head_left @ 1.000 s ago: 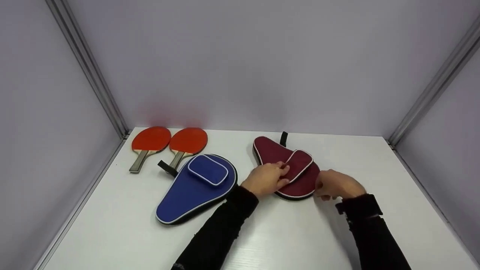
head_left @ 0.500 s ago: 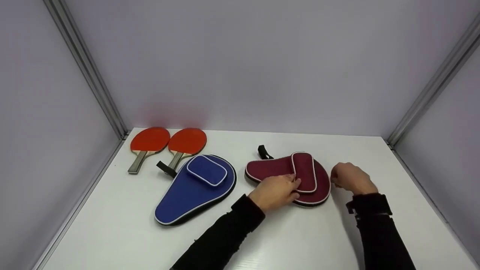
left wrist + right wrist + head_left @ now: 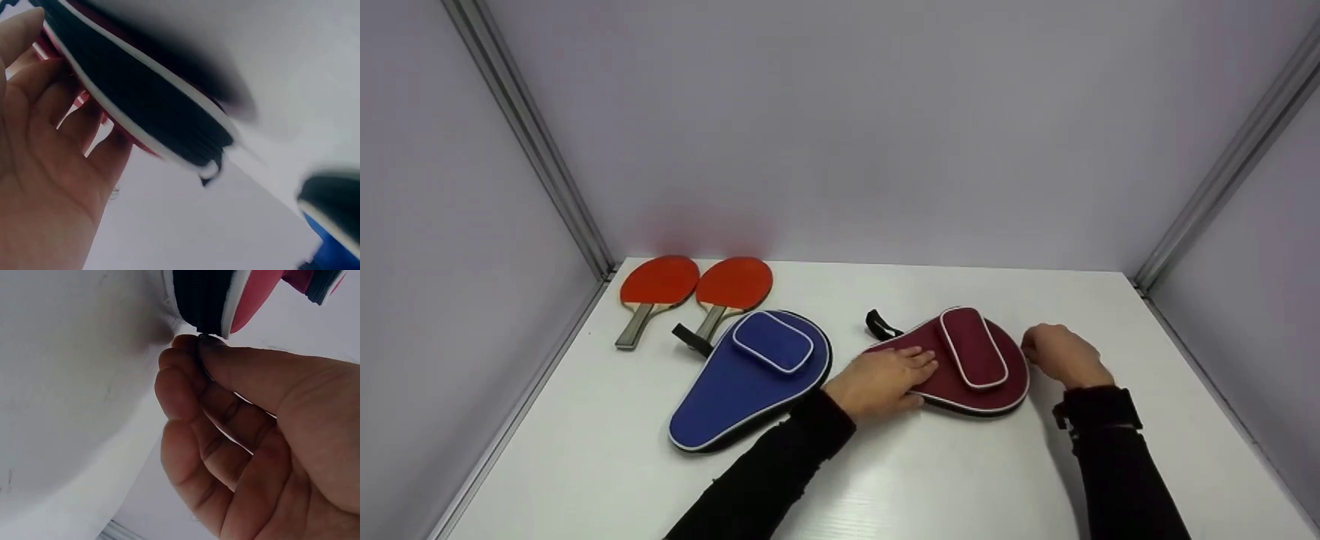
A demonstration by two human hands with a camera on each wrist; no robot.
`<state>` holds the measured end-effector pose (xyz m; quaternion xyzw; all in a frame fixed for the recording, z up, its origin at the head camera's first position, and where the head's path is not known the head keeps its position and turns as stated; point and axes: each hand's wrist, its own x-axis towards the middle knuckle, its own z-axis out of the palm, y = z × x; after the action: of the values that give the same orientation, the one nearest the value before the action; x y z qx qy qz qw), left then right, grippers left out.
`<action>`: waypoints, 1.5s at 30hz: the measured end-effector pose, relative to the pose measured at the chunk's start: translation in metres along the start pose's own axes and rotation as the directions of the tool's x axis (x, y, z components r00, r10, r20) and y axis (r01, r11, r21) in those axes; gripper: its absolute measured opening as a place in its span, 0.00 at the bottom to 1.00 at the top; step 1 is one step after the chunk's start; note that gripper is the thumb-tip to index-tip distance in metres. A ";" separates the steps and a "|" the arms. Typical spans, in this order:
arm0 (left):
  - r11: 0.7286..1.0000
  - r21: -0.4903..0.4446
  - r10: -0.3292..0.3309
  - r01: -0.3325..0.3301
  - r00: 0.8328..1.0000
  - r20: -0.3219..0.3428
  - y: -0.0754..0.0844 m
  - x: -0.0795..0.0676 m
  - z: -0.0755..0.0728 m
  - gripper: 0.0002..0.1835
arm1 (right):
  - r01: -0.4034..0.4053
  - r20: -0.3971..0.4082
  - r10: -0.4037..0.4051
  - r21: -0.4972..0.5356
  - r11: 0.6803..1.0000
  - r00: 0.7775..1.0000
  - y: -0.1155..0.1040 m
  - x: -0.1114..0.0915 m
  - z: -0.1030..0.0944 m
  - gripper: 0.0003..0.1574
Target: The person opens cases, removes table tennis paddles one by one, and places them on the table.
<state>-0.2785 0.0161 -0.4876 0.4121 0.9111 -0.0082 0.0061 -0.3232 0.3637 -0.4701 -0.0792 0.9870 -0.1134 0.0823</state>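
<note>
A maroon table tennis bat case (image 3: 919,349) with white piping and a raised pocket lies on the white table, its round end to the right. My left hand (image 3: 881,382) rests on its narrow part, fingers spread nearly straight. In the left wrist view, those fingers lie over the case's dark side band (image 3: 135,95). My right hand (image 3: 1065,356) is at the round end, thumb and forefinger pinched at the edge. Up close in the right wrist view, the thumb and fingertips pinch a small dark zipper pull (image 3: 203,337), mostly hidden, at the end of the dark band.
A blue bat case (image 3: 735,390) lies left of the maroon one, with a black strap. Behind it, two red table tennis bats (image 3: 660,280) lie side by side at the back left. Pale walls enclose the table's (image 3: 585,480) back and sides.
The maroon case has turned, its narrow end swinging from the back toward the left. My left hand has slid from the pocket to the narrow part. My right hand has moved slightly right.
</note>
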 end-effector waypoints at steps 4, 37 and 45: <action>0.998 -0.032 -0.054 0.053 0.999 -0.004 -0.013 -0.010 0.002 0.37 | 0.025 -0.007 -0.025 -0.010 1.000 1.000 0.000 -0.001 0.000 0.12; 0.972 -0.075 -0.231 0.223 0.964 -0.133 -0.071 0.066 0.096 0.39 | 0.073 -0.017 -0.074 -0.005 0.997 0.997 -0.004 -0.002 0.001 0.13; 0.963 0.071 -0.244 0.260 0.953 -0.181 -0.079 0.083 0.107 0.40 | 0.076 0.018 -0.076 0.036 0.996 0.997 -0.009 0.000 0.001 0.11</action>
<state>-0.3925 0.0241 -0.5958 0.2913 0.9520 -0.0162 -0.0924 -0.3216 0.3550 -0.4692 -0.1163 0.9802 -0.1331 0.0887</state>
